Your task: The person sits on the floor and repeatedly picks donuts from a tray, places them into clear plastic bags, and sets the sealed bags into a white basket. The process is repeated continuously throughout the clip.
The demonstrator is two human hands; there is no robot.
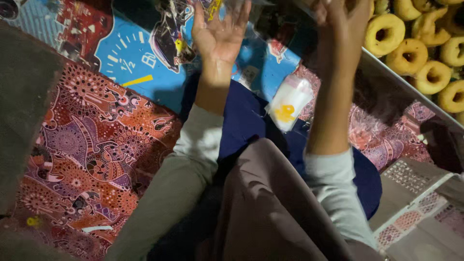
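Both my arms in grey sleeves reach forward and up. My left hand (220, 34) is raised with the palm showing and the fingers spread, and it grips nothing. A clear plastic bag (270, 17) glints between the two hands near the left fingertips. My right hand (338, 17) is blurred and partly cut off by the top edge, its fingers curled on that clear bag. Below the hands a small stack of plastic bags with a yellow print (289, 102) lies on the dark blue cloth (246, 118).
A metal tray (386, 67) with several golden ring doughnuts (384, 34) stands at the upper right. A blue mat with car pictures (130, 58) and a red patterned cloth (96, 145) cover the floor. A patterned box (415, 203) sits at the lower right.
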